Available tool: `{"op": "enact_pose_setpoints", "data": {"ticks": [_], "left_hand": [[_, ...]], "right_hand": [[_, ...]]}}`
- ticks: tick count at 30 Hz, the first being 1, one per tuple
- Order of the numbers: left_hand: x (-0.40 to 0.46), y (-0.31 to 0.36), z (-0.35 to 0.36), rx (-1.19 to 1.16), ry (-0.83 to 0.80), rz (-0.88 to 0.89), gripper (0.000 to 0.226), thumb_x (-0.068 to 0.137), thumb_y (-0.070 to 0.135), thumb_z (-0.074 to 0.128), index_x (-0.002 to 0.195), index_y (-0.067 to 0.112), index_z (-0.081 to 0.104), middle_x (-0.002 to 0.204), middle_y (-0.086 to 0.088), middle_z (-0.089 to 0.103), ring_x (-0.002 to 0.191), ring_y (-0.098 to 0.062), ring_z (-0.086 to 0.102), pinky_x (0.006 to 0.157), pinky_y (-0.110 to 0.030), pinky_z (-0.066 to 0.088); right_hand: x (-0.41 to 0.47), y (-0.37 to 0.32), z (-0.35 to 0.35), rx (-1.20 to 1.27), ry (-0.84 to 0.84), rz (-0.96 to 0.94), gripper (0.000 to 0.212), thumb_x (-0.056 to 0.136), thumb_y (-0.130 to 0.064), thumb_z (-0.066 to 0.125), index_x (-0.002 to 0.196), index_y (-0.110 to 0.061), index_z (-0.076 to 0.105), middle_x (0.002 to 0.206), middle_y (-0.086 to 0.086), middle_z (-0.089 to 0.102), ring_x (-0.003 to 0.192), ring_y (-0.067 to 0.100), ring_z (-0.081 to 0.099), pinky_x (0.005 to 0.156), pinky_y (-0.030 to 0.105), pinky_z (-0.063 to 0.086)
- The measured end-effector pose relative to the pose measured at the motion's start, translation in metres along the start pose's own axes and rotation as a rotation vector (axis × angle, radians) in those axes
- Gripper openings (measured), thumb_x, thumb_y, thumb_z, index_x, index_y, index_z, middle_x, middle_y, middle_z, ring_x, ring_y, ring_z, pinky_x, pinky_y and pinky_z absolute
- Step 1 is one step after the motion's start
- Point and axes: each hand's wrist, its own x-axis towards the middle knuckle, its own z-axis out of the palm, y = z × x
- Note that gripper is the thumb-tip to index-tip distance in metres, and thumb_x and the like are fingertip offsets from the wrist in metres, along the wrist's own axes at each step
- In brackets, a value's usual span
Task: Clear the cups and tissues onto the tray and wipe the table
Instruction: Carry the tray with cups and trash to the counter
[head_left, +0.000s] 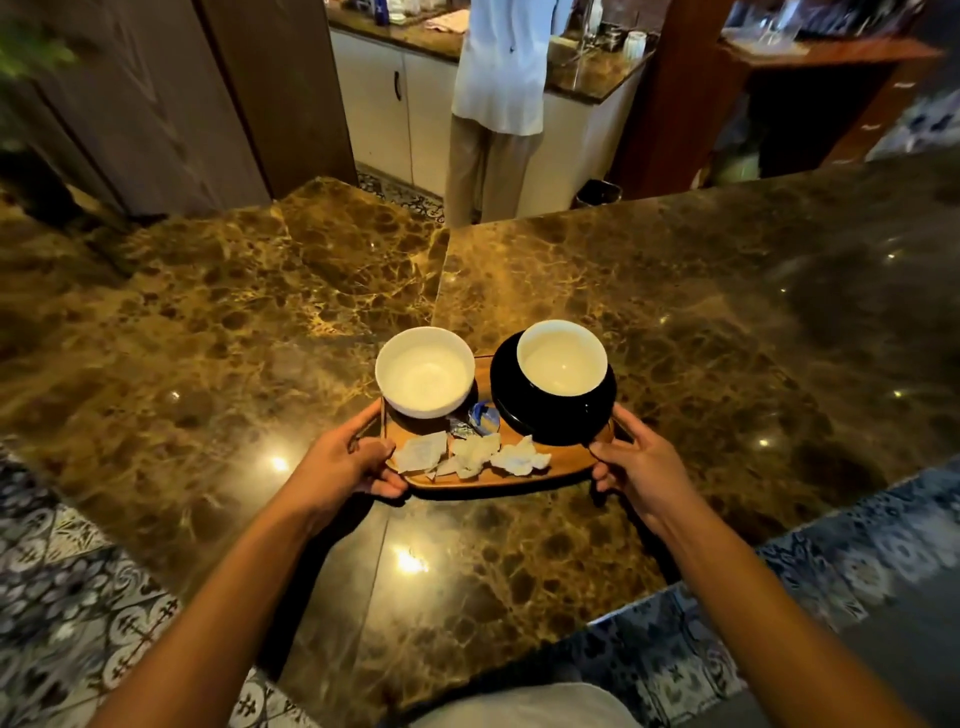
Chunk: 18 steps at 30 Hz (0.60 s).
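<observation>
Head view: my left hand (347, 460) and right hand (631, 462) gripping wooden tray (561, 460) ends; 2 cups (425, 379) breakable, tissues (475, 454) light, keeping level.

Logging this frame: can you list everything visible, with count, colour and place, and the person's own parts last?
wooden tray: 1, brown, held just above the marble counter
white cup: 1, white, tray's left end
black cup: 1, black outside, white inside, on the saucer
black saucer: 1, tray's right end
crumpled tissues: about 3, white, tray's near side
wrappers: 2, blue, between the cups
marble counter: brown, fills mid-frame
standing person: 1, white top, at the far counter
left hand: grips the tray's left edge
right hand: grips the right edge
</observation>
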Motion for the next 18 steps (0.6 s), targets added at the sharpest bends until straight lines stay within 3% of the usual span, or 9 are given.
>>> {"op": "enact_pose_setpoints", "data": {"ticks": [7,18], "left_hand": [[0.013,0.003,-0.008,0.070,-0.032,-0.030,0.067,0.101,-0.009,0.050,0.158,0.022,0.033,0.070,-0.017,0.069,0.059,-0.026,0.071,0.059,-0.034,0.063],[0.021,0.009,-0.014,0.252,-0.068,-0.068,0.067,0.104,-0.001,0.050,0.161,0.023,0.023,0.063,-0.013,0.069,0.057,-0.024,0.072,0.050,-0.032,0.060]], "right_hand": [[0.009,0.001,0.004,-0.062,0.028,0.041,0.076,0.091,0.011,0.063,0.156,-0.018,0.037,0.065,0.011,0.071,0.050,0.016,0.064,0.046,0.027,0.056],[0.021,-0.001,0.002,-0.160,0.005,0.056,0.073,0.093,0.005,0.066,0.155,-0.021,0.039,0.073,0.017,0.072,0.050,0.019,0.063,0.047,0.030,0.057]]}}
